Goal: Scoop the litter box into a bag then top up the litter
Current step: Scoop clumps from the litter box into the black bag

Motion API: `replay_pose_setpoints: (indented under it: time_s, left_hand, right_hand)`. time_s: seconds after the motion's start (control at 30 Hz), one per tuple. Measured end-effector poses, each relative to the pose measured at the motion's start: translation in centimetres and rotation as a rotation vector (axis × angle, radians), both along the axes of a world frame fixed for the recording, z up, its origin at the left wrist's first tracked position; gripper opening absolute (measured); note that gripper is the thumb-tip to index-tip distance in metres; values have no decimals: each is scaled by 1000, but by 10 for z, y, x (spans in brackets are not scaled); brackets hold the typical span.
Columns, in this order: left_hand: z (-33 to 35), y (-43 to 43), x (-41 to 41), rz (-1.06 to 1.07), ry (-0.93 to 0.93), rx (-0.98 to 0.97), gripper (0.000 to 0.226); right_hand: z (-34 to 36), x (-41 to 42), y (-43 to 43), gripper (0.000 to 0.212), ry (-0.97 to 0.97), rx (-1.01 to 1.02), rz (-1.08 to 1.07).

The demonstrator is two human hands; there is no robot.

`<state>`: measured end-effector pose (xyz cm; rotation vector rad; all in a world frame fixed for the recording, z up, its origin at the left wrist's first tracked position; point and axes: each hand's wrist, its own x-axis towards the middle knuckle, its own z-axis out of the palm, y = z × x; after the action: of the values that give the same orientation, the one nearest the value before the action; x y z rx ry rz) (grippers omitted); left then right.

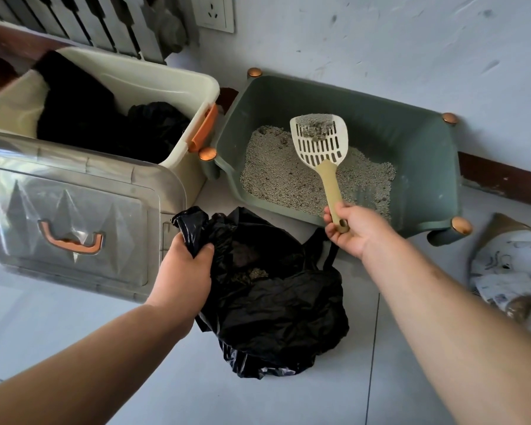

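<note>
black bin bag [273,317], limp and slick, rim bunched in left hand [186,271], laid on floor [74,332] | green litter box [426,167] set against wall [380,41] | slotted scoop [319,139], stiff, light, handle end clasped by right hand [356,231] | crumbly clump [314,128] carried above litter [282,179]

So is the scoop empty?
No, partly full. A grey clump sits at the far end of the scoop; the slots nearer the handle are bare.
</note>
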<state>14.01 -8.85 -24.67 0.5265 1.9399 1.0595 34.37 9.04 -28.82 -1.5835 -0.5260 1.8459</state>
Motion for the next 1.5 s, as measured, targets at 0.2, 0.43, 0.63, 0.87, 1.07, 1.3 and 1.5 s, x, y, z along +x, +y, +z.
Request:
replay_pose_setpoints:
  time_s: [0.2,0.43,0.63,0.87,1.07,1.3,1.5]
  left_hand:
    - [3,-1,1,5,5,12,9]
    - [8,-1,-1,11,2,19,11]
    - [4,1,-4,18,22,-1,12]
    - [-3,4,-8,19,-3,-16,11]
    - [-5,5,-11,32,5,-28,14]
    - [-10,2,-16,49,-19,-33,10]
    - [-13,2,-18,48,-15,-30,9]
  right_hand:
    - [5,3,6,19,-65,23,28]
    - [13,6,27,19,-455,62,240]
    - [22,-10,48,18,-425,50,302]
    - [12,-43,54,22,-348,4,340]
    - [-10,-54,48,25,-289,34,322]
    - [-20,-36,63,20,-316,42,378]
    - [-27,-18,83,20,-429,76,435]
